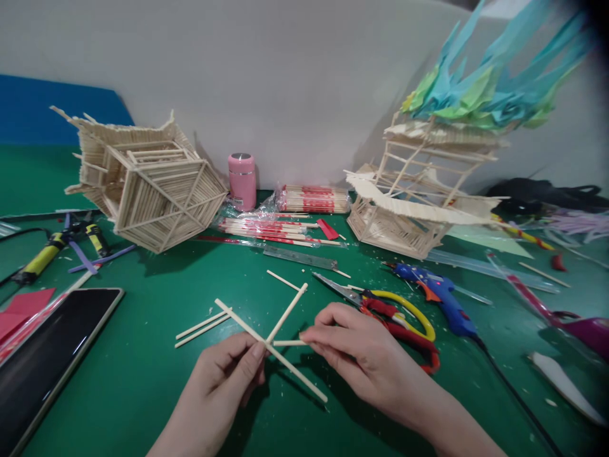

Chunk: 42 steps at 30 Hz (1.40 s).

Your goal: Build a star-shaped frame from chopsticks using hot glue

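My left hand [228, 374] pinches a joined pair of thin wooden sticks [297, 376] where they meet, one long and slanting, the other rising to the upper right. Between the fingertips of my right hand [352, 349] is the end of a short wooden stick [288, 343], whose other end points at that joint; whether it touches cannot be made out. On the green table, two loose sticks [202, 329] lie left of the joint, and a short one [283, 280] lies behind it. Scissors [399, 317] with yellow and red handles are just beyond my right hand.
Stick-built models stand at the back left [162, 190] and back right [404, 216]. Between them are a pink flask [242, 182] and bundled sticks [314, 199]. A blue glue gun [445, 298] with a cord is at the right, a phone [52, 362] at the left.
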{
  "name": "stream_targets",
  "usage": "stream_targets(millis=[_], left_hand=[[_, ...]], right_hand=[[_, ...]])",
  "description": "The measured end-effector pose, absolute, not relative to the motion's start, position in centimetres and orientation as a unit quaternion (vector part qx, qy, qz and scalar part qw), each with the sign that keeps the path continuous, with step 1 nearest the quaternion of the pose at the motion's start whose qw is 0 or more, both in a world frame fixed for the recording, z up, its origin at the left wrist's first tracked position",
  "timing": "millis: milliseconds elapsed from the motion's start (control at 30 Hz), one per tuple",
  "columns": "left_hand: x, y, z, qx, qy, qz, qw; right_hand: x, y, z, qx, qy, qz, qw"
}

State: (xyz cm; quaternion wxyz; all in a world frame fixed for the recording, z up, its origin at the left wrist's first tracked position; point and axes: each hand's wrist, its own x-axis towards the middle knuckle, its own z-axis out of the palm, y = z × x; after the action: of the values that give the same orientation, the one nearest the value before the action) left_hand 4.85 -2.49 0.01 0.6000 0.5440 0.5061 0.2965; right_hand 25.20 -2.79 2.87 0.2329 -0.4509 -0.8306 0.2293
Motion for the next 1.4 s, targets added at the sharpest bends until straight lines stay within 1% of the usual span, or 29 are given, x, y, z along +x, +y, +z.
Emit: stream_targets(millis=[333,800,1033,1267,1400], left_hand=[[4.99,-2.33,0.31,0.6,0.507,0.29,0.547],[4.86,-2.56,0.37,0.627,0.499,0.286,0.525],[4.95,-2.35,0.22,0.604,0.506,0.286,0.545],[5.04,-2.27,0.41,0.544,0.509,0.274,0.609],[5.17,-2.23,0.51,0.522,0.507,0.276,0.627]], right_hand=[[25.06,-2.78,3.1,-0.453,-0.837,0.217,0.216],[24.9,-2.98,3.26,-0.452,-0.841,0.211,0.209],[24.83,-3.02,3.34,-0.453,-0.836,0.224,0.214],[24.97,-2.81,2.95,-0.444,-0.816,0.276,0.247],[24.92,-2.81,2.95,-0.442,-0.805,0.302,0.255]])
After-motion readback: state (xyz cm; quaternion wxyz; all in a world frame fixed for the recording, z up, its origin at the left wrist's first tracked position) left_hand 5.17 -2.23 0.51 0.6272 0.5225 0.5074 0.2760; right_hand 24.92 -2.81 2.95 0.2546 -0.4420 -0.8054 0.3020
